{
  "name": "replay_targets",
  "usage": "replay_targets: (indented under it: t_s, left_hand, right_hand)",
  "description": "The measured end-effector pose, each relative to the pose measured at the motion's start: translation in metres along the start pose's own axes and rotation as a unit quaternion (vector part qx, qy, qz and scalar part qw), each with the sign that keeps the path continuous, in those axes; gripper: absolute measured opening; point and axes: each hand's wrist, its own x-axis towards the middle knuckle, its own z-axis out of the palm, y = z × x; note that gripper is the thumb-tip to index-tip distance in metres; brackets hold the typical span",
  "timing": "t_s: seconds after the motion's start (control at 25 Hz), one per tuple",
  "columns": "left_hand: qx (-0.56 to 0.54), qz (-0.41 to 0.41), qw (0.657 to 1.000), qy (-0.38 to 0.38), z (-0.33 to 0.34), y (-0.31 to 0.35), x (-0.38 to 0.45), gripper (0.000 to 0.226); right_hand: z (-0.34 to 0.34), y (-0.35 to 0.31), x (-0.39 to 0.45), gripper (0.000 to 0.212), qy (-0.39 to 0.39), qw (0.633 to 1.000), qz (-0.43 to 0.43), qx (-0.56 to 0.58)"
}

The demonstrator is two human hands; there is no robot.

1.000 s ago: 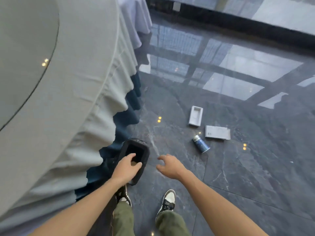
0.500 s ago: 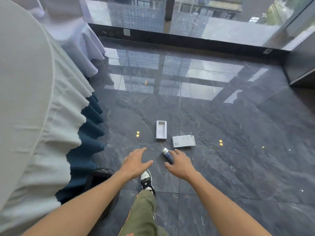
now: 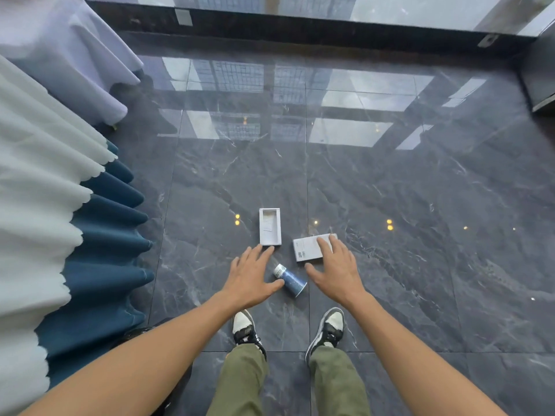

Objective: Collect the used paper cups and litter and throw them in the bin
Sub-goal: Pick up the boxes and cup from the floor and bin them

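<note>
A blue paper cup (image 3: 290, 278) lies on its side on the dark marble floor, between my two hands. An open white box tray (image 3: 270, 226) lies just beyond it, and a flat white box lid (image 3: 309, 249) rests to its right. My left hand (image 3: 250, 277) is spread open above the floor, fingertips near the tray's near end, thumb close to the cup. My right hand (image 3: 338, 270) is open too, its fingers over the lid's right part. Neither hand holds anything.
A round table with a pale scalloped cloth (image 3: 39, 187) over a blue skirt (image 3: 108, 253) fills the left side. A dark bin (image 3: 141, 333) peeks out at its foot, behind my left arm. Another white-draped table (image 3: 66, 55) stands at far left. My two feet stand below the cup.
I have stepped up to the litter and both hands have moved away from the bin toward it. The left hand now reaches near the tray, the right one over the lid.
</note>
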Motion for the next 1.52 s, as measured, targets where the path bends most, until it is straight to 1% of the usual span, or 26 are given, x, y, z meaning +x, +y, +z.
replay_targets:
  t_s: [0.08, 0.16, 0.24, 0.4, 0.56, 0.76, 0.88, 0.96, 1.04, 1.08, 1.16, 1.2, 1.28, 1.36, 1.44, 1.52]
  left_hand:
    - [0.0, -0.007, 1.0, 0.001, 0.019, -0.003, 0.035, 0.093]
    - [-0.004, -0.014, 1.0, 0.005, 0.053, -0.007, 0.082, 0.094]
    - [-0.005, -0.024, 1.0, 0.018, 0.086, -0.018, 0.135, 0.094]
    - [-0.007, -0.035, 0.998, 0.044, 0.152, -0.058, 0.236, 0.095]
    - [-0.009, -0.042, 0.997, 0.066, 0.209, -0.102, 0.335, 0.093]
    - [-0.003, -0.047, 0.996, 0.082, 0.27, -0.143, 0.427, 0.099]
    - [-0.02, -0.075, 0.991, 0.105, 0.294, -0.16, 0.465, 0.097]
    - [-0.03, -0.098, 0.987, 0.128, 0.303, -0.172, 0.484, 0.098]
    - [-0.053, -0.123, 0.979, 0.151, 0.31, -0.182, 0.499, 0.098]
    - [-0.069, -0.135, 0.976, 0.154, 0.311, -0.186, 0.504, 0.099]
    - [-0.103, -0.154, 0.972, 0.146, 0.317, -0.196, 0.512, 0.096]
    - [-0.12, -0.161, 0.969, 0.141, 0.32, -0.201, 0.514, 0.09]
    - [-0.136, -0.173, 0.966, 0.134, 0.323, -0.209, 0.517, 0.071]
    - [-0.137, -0.18, 0.965, 0.129, 0.328, -0.212, 0.516, 0.054]
    - [-0.148, -0.197, 0.962, 0.121, 0.333, -0.214, 0.517, 0.047]
    - [-0.16, -0.208, 0.958, 0.113, 0.335, -0.216, 0.518, 0.044]
  right_hand:
    - [0.018, 0.022, 0.031, 0.079, -0.017, 1.0, -0.012, -0.014]
    - [0.05, 0.053, 0.07, 0.086, -0.041, 0.999, -0.019, -0.031]
    - [0.087, 0.084, 0.113, 0.089, -0.047, 0.997, -0.026, -0.048]
    - [0.175, 0.136, 0.193, 0.098, -0.074, 0.989, -0.056, -0.114]
    - [0.265, 0.179, 0.273, 0.109, -0.098, 0.984, -0.054, -0.139]
    - [0.354, 0.218, 0.343, 0.122, -0.138, 0.966, -0.086, -0.202]
    - [0.384, 0.236, 0.372, 0.132, -0.15, 0.959, -0.083, -0.226]
    - [0.397, 0.246, 0.387, 0.137, -0.142, 0.958, -0.087, -0.232]
    - [0.403, 0.254, 0.399, 0.143, -0.135, 0.956, -0.096, -0.241]
    - [0.402, 0.257, 0.403, 0.144, -0.143, 0.955, -0.096, -0.241]
    - [0.4, 0.259, 0.406, 0.139, -0.152, 0.953, -0.095, -0.243]
    - [0.4, 0.26, 0.406, 0.131, -0.145, 0.953, -0.096, -0.248]
    - [0.397, 0.261, 0.405, 0.115, -0.123, 0.957, -0.094, -0.247]
    - [0.396, 0.263, 0.402, 0.112, -0.119, 0.965, -0.073, -0.221]
    - [0.393, 0.266, 0.4, 0.107, -0.12, 0.975, -0.041, -0.181]
    - [0.386, 0.27, 0.399, 0.085, -0.124, 0.985, -0.006, -0.117]
